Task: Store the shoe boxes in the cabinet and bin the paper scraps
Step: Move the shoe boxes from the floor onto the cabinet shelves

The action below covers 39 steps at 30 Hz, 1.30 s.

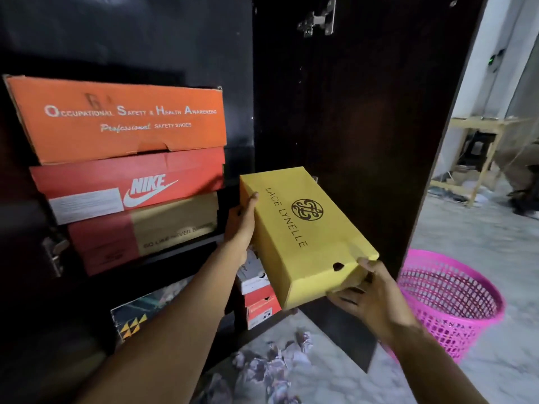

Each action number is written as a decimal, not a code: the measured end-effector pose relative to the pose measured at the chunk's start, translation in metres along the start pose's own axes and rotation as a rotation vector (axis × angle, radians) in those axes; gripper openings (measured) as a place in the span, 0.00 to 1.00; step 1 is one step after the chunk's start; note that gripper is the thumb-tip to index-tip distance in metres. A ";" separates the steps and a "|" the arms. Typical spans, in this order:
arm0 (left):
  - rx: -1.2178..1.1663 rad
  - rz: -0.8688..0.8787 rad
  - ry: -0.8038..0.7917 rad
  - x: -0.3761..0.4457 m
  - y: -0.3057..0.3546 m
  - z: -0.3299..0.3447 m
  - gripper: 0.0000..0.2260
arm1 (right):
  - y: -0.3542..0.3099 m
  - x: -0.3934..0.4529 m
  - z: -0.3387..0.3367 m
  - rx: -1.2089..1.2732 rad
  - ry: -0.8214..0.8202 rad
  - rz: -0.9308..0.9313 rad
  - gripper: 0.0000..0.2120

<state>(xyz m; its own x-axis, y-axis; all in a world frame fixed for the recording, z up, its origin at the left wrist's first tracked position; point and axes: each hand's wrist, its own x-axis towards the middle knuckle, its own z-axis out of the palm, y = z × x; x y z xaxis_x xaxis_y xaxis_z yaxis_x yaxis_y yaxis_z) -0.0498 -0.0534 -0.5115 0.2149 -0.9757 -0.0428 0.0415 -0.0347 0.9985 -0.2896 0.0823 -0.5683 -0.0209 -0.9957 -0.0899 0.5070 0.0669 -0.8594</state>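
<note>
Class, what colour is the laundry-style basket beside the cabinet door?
Bright pink basket, clearest in the head view.

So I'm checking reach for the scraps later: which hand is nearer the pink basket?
Right. The right hand, holding the yellow box's near end, is just left of the pink basket; the left hand grips the box's far side, farther away.
</note>
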 end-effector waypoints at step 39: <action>1.058 0.662 0.144 0.043 -0.024 0.002 0.34 | 0.030 0.187 0.096 -0.917 -0.106 -0.208 0.29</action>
<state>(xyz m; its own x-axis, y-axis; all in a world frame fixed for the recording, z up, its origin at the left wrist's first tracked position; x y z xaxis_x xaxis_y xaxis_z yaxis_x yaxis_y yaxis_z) -0.0431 -0.0945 -0.5369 0.0024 -0.8420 0.5395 -0.9024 0.2307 0.3640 -0.1952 -0.1076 -0.5624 0.0668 -0.9908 0.1176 -0.3742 -0.1341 -0.9176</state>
